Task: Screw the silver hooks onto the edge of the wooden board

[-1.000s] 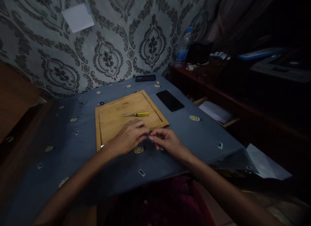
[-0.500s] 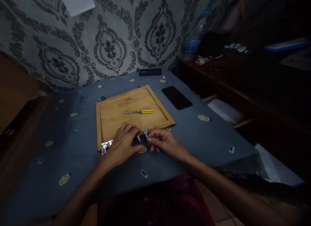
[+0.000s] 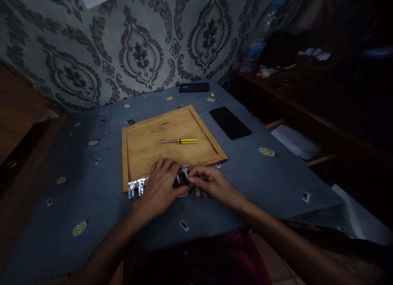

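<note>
A framed wooden panel (image 3: 172, 131) lies on the cloth, a yellow-and-black screwdriver (image 3: 178, 141) resting on it. Metal hinges (image 3: 141, 186) line its front edge, some hidden behind my left hand (image 3: 162, 180). That hand is laid over the front edge, thumb spread away from the fingers, and a narrow metal piece (image 3: 179, 178) shows in the gap. At a hinge (image 3: 184, 170) further right, my right hand (image 3: 207, 180) has thumb and fingertips closed on its lower end. The fingertips partly cover where they meet the metal.
A dark phone (image 3: 230, 122) lies right of the panel, and a black case-like object (image 3: 194, 87) is by the wall. Small parts (image 3: 106, 122) sit at the left. A dark desk (image 3: 254, 82) with a water bottle (image 3: 260, 39) stands on the right.
The camera view has shifted slightly, and one more hinge shows left of my left hand. My right hand keeps its pinch at the same hinge.
</note>
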A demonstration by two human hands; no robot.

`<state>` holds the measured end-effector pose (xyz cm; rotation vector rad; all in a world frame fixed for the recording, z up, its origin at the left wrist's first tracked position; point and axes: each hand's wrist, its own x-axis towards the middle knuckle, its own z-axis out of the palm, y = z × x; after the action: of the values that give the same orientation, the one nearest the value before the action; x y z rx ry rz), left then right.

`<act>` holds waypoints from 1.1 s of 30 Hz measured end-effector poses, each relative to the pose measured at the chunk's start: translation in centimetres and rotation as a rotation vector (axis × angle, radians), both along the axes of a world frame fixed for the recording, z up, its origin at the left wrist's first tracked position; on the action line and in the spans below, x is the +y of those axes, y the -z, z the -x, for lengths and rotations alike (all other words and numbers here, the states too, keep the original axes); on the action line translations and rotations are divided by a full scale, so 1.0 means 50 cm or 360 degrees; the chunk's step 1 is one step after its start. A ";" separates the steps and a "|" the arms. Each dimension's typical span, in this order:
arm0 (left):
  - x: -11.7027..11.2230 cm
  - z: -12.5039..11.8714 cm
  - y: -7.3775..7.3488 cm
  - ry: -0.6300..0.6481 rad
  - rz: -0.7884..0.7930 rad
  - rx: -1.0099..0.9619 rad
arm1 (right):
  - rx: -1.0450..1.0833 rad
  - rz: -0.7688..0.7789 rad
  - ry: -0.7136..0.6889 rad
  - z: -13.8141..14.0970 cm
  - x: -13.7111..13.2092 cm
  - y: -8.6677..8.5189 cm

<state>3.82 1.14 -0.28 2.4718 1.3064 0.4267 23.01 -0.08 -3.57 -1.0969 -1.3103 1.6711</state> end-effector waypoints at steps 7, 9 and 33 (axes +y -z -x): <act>-0.001 -0.002 0.003 -0.0033 0.0008 -0.0055 | -0.0020 -0.0040 -0.0062 -0.004 0.004 -0.005; -0.001 -0.003 0.003 -0.0047 0.0020 -0.0048 | -0.0029 -0.0043 -0.0078 -0.006 0.005 -0.003; -0.010 -0.019 -0.005 -0.0133 0.0012 0.0094 | -0.0294 -0.0254 0.0019 -0.001 -0.006 0.008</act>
<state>4.77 0.65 -0.03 2.4477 1.4359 0.3708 23.05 -0.38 -3.98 -1.1824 -1.5223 1.4559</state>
